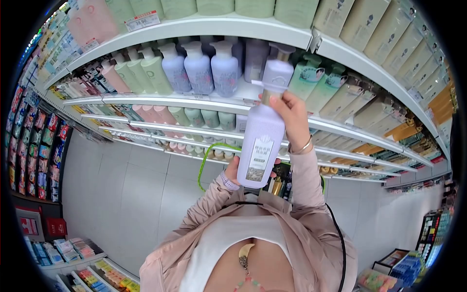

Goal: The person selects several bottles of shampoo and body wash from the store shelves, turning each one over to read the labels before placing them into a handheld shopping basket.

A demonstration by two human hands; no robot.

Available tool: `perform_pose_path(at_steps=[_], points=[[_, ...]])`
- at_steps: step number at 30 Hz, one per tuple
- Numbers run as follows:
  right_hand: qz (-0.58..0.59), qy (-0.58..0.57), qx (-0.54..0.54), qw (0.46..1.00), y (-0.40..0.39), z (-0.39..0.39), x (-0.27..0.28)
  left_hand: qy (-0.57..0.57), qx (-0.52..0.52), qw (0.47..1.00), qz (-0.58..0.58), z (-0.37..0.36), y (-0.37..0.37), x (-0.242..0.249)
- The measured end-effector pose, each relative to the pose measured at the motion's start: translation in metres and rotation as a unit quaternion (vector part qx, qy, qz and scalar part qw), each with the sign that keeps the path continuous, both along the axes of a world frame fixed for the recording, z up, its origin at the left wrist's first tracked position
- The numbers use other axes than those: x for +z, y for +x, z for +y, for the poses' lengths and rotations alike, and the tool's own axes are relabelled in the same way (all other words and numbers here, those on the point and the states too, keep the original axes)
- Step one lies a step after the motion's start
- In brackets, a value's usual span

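Holding the lilac pump bottle [264, 138] between them, the right hand [292, 116] grips the neck and the left hand [232, 171] supports the lower body. Likely rigid, smooth, fairly heavy if full; grasp neck and base to limit slipping.

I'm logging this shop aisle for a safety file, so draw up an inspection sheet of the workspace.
Surface: long white shelves bearing blue-violet plastic pump bottles.
Job's things: tall lilac plastic pump bottle with a gold neck, held in both hands.
Clutter: bright green loop, purpose unclear.
Hands: right hand grips the neck; left hand holds the lower body.
Cables: thin black cord along the pale pink jacket.
Surroundings: grey tiled floor; colourful packets at the far left.
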State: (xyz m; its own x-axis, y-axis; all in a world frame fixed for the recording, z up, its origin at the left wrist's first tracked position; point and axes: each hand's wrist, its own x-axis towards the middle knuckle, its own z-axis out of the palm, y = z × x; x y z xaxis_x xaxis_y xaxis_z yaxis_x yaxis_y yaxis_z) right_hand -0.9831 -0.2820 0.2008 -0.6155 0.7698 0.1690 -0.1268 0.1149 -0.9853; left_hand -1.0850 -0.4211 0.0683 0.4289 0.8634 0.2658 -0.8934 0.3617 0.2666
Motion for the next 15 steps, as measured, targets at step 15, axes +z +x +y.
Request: perform_pose_path(at_steps=[15], points=[[0.222,-0.195,0.052,0.954,-0.021,-0.042,-0.061,-0.038,0.03,0.991,-0.123,-0.019,-0.002,-0.015]])
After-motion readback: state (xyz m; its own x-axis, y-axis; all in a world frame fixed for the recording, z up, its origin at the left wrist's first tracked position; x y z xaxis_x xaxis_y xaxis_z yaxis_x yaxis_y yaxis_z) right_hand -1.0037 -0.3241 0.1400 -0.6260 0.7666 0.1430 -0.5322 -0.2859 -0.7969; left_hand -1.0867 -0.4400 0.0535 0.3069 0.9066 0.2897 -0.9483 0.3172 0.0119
